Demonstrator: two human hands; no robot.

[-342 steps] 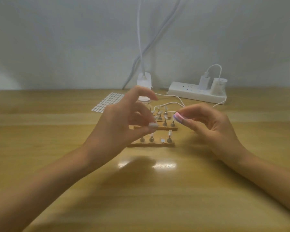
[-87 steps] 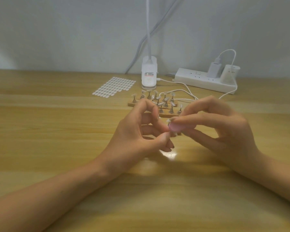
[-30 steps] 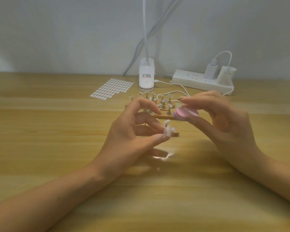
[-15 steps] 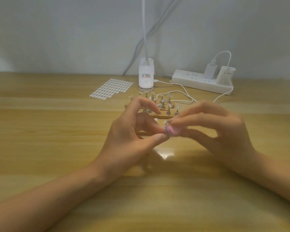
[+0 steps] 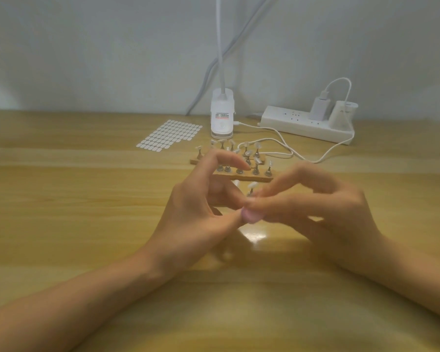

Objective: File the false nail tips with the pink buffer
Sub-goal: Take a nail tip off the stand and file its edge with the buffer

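Above the surface (image 5: 87, 224), the right hand (image 5: 323, 212) is pinching the pink buffer (image 5: 250, 216) in its fingers, beside the left thumb. The left hand (image 5: 196, 212) fingers are curling in narrow, contents unclear; false nail tips (image 5: 252, 185) are standing just behind.

My right grip (image 5: 315, 212) pinches the pink buffer (image 5: 250, 216), a small rounded pad, blurred. Just above it a false nail tip (image 5: 252, 185), pale on a short stem, rises from my left grip (image 5: 196, 214). More tips (image 5: 247, 152) stand upright on wooden strips (image 5: 241, 177) toward the far edge of the counter (image 5: 87, 224).
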